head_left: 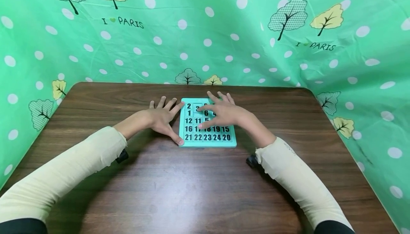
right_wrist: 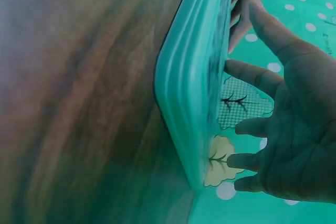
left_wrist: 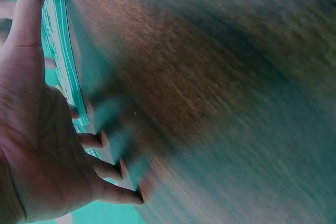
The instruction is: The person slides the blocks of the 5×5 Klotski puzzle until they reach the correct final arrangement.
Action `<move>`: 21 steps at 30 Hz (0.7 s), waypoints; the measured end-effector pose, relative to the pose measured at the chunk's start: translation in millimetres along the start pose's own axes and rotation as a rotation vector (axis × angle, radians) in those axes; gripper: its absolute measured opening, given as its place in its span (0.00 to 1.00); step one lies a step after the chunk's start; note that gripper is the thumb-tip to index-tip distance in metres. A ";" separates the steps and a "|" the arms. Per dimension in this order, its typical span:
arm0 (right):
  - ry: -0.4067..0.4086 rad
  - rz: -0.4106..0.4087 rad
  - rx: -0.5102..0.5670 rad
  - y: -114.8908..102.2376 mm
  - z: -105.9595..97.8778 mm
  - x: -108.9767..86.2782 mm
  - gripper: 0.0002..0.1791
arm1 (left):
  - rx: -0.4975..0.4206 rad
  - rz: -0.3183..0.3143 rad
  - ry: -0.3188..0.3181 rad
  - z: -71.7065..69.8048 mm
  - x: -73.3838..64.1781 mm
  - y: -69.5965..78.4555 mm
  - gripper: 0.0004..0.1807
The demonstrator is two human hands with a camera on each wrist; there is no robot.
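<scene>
A teal sliding number puzzle (head_left: 207,144) with black numerals lies flat toward the far side of the table. At its left edge my left hand (head_left: 161,118) is spread, the thumb at the near left corner and the index fingertip by the far left corner. The other left fingers extend over the wood. Above the puzzle hovers my right hand (head_left: 225,113), fingers spread, index fingertip on the tiles in the upper rows and thumb lower down near the 17. This hand hides several tiles at the upper right. The right wrist view shows the puzzle's rounded side (right_wrist: 184,77).
The dark brown wooden table (head_left: 179,187) runs back to a green curtain (head_left: 205,42) with white dots and printed trees. Pale sleeves (head_left: 73,166) cover both forearms, and a small black device (head_left: 253,161) shows beneath the right wrist.
</scene>
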State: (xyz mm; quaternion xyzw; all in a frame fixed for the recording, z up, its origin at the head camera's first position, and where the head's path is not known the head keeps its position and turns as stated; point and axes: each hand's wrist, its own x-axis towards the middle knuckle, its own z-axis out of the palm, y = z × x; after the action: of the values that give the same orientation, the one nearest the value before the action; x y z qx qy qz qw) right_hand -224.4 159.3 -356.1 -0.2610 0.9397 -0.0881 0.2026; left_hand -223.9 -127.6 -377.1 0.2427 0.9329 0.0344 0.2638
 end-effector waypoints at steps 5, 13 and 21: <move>0.019 0.001 0.031 4.4 -3.6 -0.6 0.45 | -0.002 0.003 -0.002 0.0 -0.5 -0.6 0.89; 0.023 -0.007 0.055 20.6 -6.5 -30.6 0.40 | -0.013 0.005 -0.002 0.9 -0.9 -1.0 0.89; -0.020 -0.038 0.051 10.0 4.2 -23.5 0.43 | -0.004 0.008 -0.003 0.5 -0.7 -2.2 0.88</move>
State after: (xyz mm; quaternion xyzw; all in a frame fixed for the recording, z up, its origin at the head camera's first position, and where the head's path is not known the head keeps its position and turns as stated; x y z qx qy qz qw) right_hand -208.8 179.9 -354.8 -0.2741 0.9301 -0.1135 0.2167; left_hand -224.1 -129.9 -377.6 0.2461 0.9314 0.0369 0.2655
